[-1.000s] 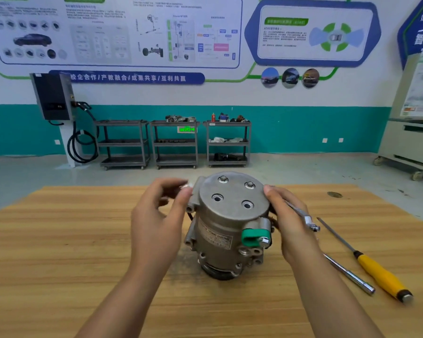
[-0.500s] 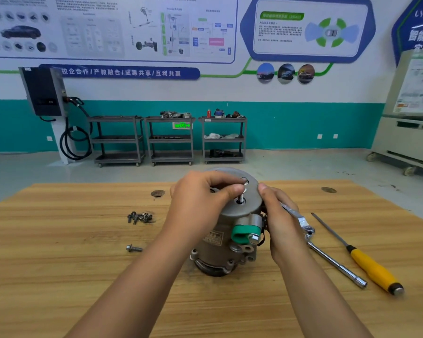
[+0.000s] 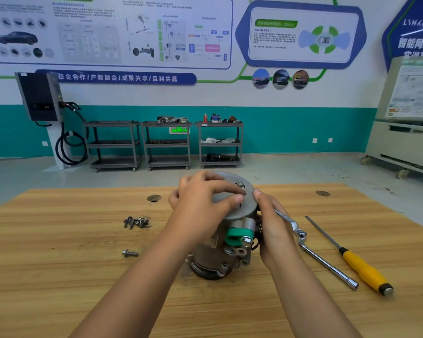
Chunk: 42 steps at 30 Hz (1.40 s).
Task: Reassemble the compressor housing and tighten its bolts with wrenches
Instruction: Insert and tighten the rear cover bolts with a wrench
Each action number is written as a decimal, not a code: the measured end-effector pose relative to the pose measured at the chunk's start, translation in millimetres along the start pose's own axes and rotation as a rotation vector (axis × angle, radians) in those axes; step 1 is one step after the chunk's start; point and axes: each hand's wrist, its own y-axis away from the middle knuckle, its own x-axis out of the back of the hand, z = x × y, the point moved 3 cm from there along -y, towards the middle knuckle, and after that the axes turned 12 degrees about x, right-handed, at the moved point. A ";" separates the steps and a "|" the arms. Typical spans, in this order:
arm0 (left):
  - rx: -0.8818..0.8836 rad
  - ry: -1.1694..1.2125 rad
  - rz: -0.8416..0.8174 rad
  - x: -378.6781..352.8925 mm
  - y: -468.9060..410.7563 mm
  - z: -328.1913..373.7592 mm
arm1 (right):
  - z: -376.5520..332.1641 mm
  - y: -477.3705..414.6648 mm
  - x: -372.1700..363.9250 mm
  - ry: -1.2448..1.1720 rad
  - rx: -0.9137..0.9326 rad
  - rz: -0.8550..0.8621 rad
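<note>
While the right hand [image 3: 274,230] grips the compressor housing [image 3: 220,259] upright at mid-bench [image 3: 59,276], the left hand [image 3: 200,203] pinches a bolt [image 3: 240,204] atop its cover; spare bolts [image 3: 136,222] lie leftward.

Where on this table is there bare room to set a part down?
Widest bare patch: near-left of the table, between the single bolt and the front edge. Also bare: the far-right corner beyond the screwdriver tip. Crowded: right of the compressor, where wrench and screwdriver lie close, and around the bolt pile.
</note>
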 end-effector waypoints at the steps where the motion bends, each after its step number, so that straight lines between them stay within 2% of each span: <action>1: 0.004 0.023 -0.003 1.2 0.7 -3.1 | 0.7 0.2 -1.0 -0.013 -0.006 0.001; 4: -0.008 0.087 0.017 1.1 5.5 -10.8 | 4.5 1.8 -5.6 -0.035 -0.026 0.029; 8: -0.056 0.264 0.206 -3.2 23.1 -43.9 | 6.9 1.6 -11.6 -0.043 0.011 0.064; 10: 0.116 0.422 0.140 -14.3 30.6 -77.2 | 9.8 0.2 -11.6 -0.031 0.022 0.072; 12: 0.269 0.542 -0.045 -34.0 35.0 -100.6 | 12.5 -2.4 -11.4 -0.015 0.039 0.079; 14: 0.273 0.505 -0.076 -49.3 35.9 -108.6 | 12.5 -7.4 -11.2 0.000 0.067 0.087; 18: 0.256 0.300 0.066 -65.8 35.3 -116.3 | 10.5 -19.0 -11.2 0.022 0.064 0.037; 32: 0.275 0.358 0.084 -83.8 -9.6 -129.0 | 33.8 -70.0 -28.0 0.021 -0.005 -0.075; 42: 0.262 0.336 0.111 -91.5 -41.5 -137.7 | 50.1 -105.6 -37.5 0.018 -0.030 -0.095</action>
